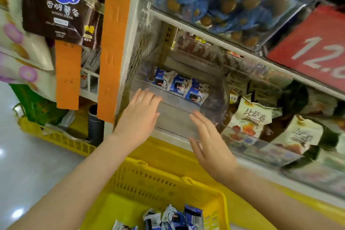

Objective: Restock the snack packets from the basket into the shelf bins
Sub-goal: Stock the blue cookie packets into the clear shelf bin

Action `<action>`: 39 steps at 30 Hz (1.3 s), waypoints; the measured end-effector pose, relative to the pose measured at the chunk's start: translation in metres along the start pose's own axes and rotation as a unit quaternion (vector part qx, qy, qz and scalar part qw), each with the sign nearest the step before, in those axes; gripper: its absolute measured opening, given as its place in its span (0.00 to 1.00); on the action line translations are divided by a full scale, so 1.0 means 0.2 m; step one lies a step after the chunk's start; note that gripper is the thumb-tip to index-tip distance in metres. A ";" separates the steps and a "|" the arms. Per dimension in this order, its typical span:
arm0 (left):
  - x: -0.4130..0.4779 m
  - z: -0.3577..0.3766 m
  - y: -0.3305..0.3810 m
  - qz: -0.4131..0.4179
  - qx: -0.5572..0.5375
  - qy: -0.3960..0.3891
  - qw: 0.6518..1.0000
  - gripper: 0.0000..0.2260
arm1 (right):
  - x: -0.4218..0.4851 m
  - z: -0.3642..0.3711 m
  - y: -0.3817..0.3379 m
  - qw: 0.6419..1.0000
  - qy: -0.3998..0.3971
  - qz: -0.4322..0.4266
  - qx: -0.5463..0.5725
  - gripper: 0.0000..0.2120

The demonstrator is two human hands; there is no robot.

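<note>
Clear bin [177, 117] framed by straight-fingered left hand [139, 117] and right hand [211, 149], blue-white snack packets [179, 86] inside, brown bag [56, 11] lettered "POTATO STICKS"

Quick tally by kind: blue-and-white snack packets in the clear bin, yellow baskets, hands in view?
Blue-and-white snack packets showing in the clear plastic bin: 3
Yellow plastic baskets, near and far left: 2
Hands, left hand and right hand: 2
Total: 7
</note>
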State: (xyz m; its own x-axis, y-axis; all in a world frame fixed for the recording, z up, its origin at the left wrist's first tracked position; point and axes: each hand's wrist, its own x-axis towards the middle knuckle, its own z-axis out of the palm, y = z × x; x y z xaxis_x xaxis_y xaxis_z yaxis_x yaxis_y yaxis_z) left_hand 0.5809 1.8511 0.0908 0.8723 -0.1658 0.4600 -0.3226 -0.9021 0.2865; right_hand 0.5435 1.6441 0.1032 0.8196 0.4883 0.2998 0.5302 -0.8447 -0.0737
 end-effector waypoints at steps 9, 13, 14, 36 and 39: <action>-0.42 0.39 0.20 -0.021 -0.083 -0.038 0.996 0.15 | -0.45 0.44 0.03 0.992 -0.099 0.041 0.068 0.15; -0.69 0.75 0.11 -0.052 -0.064 -0.252 0.964 0.17 | -0.65 0.77 0.08 0.953 -0.227 0.147 0.135 0.16; -0.76 0.83 0.07 -0.058 -0.059 -0.296 0.951 0.18 | -0.69 0.84 0.08 0.939 -0.258 0.169 0.152 0.16; -1.24 1.35 -0.24 -0.143 0.003 -0.537 0.832 0.25 | -0.90 1.31 0.01 0.818 -0.429 0.270 0.274 0.23; -1.24 1.31 -0.22 -0.270 -0.066 -0.537 0.797 0.26 | -0.89 1.27 -0.01 0.820 -0.401 0.286 0.292 0.24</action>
State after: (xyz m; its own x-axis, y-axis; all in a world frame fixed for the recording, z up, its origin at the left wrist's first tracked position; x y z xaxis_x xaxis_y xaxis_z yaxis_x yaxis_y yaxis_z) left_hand 0.4756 1.8280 -0.2570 0.6856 -0.0770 -0.7239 0.2324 -0.9192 0.3178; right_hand 0.4523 1.6148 -0.1916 0.7251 0.2347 -0.6474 -0.1690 -0.8507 -0.4977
